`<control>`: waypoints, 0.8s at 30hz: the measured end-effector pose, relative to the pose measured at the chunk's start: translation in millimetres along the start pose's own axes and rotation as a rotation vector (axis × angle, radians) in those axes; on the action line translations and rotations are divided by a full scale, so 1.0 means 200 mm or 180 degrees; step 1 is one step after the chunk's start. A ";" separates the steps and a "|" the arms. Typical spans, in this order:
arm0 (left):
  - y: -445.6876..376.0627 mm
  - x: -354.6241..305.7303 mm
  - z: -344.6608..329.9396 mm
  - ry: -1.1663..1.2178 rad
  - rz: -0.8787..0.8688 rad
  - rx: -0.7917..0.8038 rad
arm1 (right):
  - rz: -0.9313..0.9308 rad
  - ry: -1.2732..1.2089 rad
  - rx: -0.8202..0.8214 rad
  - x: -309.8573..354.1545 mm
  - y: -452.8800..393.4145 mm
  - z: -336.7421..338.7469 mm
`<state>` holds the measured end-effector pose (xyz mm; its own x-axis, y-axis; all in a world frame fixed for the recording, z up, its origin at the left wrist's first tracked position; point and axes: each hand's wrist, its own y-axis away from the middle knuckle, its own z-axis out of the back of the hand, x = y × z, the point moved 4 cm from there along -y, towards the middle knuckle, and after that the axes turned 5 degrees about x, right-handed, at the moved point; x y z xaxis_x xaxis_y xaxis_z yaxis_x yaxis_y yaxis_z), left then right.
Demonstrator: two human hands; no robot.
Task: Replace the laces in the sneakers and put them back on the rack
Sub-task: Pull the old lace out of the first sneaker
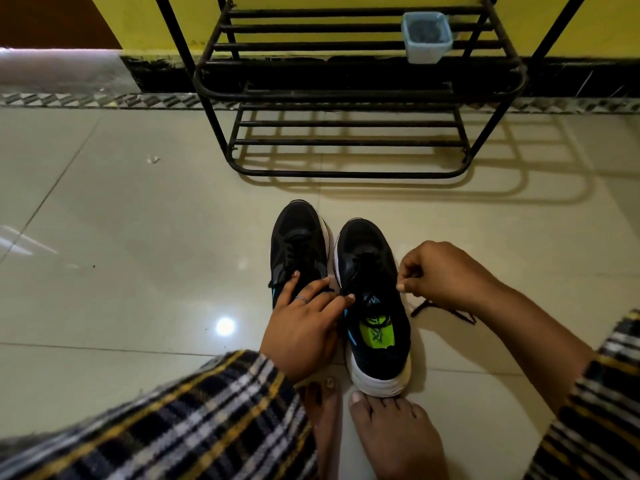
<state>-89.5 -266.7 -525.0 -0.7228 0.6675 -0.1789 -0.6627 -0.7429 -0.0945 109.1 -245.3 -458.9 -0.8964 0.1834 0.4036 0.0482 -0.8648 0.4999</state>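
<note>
Two black sneakers with white soles stand side by side on the floor, toes toward the rack: the left sneaker point(298, 237) and the right sneaker point(372, 306), which has a green insole. My left hand point(304, 327) lies across the gap between them and pinches the black lace at the right sneaker's left eyelets. My right hand point(440, 275) pinches the lace at the shoe's right side. A loose black lace end point(436, 308) trails on the floor under my right wrist.
A black metal shoe rack point(346, 98) stands against the yellow wall ahead, its shelves bare except for a pale blue plastic tub point(426, 38) on the upper one. My bare feet point(391, 431) touch the right sneaker's heel. Glossy tiles surround the shoes.
</note>
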 end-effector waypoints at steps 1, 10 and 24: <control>0.00 0.00 0.00 0.0003 -0.0003 -0.0010 | 0.0005 0.0055 0.0370 0.00 0.02 0.01; 0.00 -0.01 0.01 0.0023 0.0010 0.0011 | 0.0246 -0.0019 0.0742 0.03 0.05 0.05; 0.00 0.00 0.01 0.0001 -0.0011 -0.0022 | 0.0439 0.0481 -0.0392 0.09 -0.07 -0.20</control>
<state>-88.9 -267.0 -523.3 -0.7204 0.6700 -0.1789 -0.6638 -0.7409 -0.1017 75.5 -247.7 -489.6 -0.9413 -0.0045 0.3376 0.1289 -0.9289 0.3471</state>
